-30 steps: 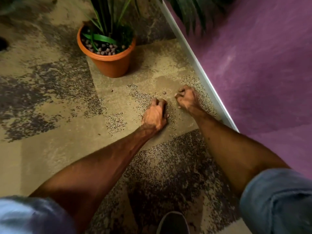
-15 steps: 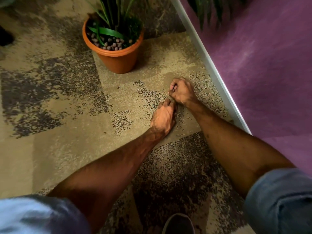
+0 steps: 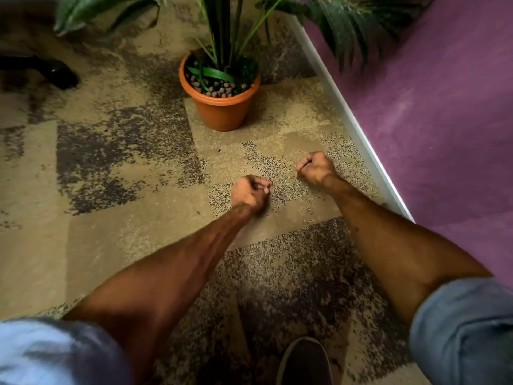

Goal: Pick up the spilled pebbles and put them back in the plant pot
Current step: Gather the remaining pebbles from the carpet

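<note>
Over the mottled tan and dark carpet (image 3: 133, 168), the left hand (image 3: 249, 191) and right hand (image 3: 315, 168) are each curled into a fist, now well apart where half a second ago they touched; their contents are hidden. Brown pebbles (image 3: 219, 88) fill the round terracotta-orange plastic plant pot (image 3: 222, 112) beyond. No writing shows.

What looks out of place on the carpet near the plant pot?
Little stands out. One small dark bit lies on the carpet just in front of the orange pot, possibly a stray pebble. Both hands, left and right, are closed into fists; their contents are hidden.
</note>
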